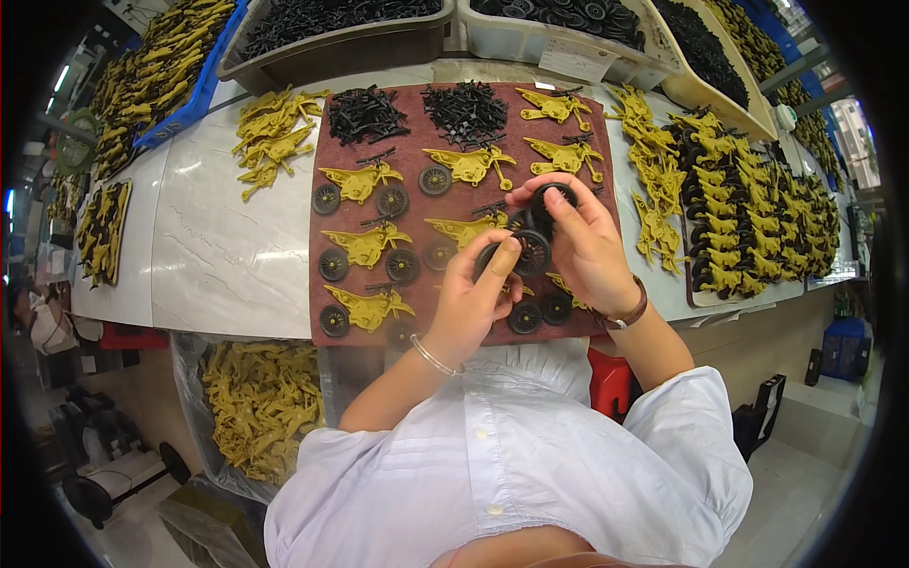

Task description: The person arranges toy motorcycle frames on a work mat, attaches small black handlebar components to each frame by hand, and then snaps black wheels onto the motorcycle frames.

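Over a red-brown cloth (417, 134), my two hands are close together with several small black toy wheels between them. My left hand (473, 303) is closed, its thumb pressing a spoked black wheel (534, 254). Another black wheel (555, 198) is pinched between the thumb and fingers of my right hand (589, 241). How many wheels each palm holds is partly hidden. Yellow toy motorcycle bodies (362, 182) lie in rows on the cloth, several with loose wheels (332, 265) set beside them. Some bodies and wheels are covered by my hands.
Two piles of black parts (367, 115) sit at the cloth's far edge. Bins of black parts (336, 59) and wheels (579, 49) stand behind. Yellow bodies (275, 142) are heaped left and right; rows of wheeled toys (729, 204) fill the right. A bag of yellow parts (260, 407) is below.
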Motion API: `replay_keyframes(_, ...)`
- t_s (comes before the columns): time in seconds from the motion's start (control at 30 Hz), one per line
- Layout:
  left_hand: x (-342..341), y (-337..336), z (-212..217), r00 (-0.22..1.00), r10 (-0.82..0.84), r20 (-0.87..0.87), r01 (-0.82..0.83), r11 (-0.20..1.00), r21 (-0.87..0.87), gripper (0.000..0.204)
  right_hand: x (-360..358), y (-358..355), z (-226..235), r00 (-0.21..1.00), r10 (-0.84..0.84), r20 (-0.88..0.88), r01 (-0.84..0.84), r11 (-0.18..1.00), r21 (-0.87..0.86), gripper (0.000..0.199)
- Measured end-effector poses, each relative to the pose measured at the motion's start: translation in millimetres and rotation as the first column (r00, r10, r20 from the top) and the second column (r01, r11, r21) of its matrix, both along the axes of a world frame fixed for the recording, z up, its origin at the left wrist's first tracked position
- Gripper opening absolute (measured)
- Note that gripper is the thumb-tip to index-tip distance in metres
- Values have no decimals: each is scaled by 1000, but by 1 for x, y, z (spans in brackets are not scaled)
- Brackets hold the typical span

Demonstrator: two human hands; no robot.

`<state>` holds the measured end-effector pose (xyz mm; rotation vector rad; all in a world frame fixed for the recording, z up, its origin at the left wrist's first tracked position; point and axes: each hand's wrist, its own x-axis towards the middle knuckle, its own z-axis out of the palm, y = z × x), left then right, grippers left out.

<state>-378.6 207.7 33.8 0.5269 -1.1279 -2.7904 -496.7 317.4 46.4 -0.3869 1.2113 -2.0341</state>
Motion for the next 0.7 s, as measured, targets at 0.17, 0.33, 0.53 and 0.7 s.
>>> replay_keyframes(0.17,0,-5,-11,999,14,30,-12,998,-60,17,2,4,0,999,-16,-36,20,995,101,20)
replay_keyframes(0.33,-1,3,-7,992,97,85,-88,990,-107,15,-2,11,3,985,11,-175,31,971,237,20)
replay_keyframes(0.53,1,0,-13,994,102,51,-94,987,-127,15,-19,16,3,873,109,-476,70,937,344,23)
replay_keyframes(0.7,5,0,-16,984,170,54,-161,977,-136,15,-16,10,14,743,209,-636,107,901,421,22)
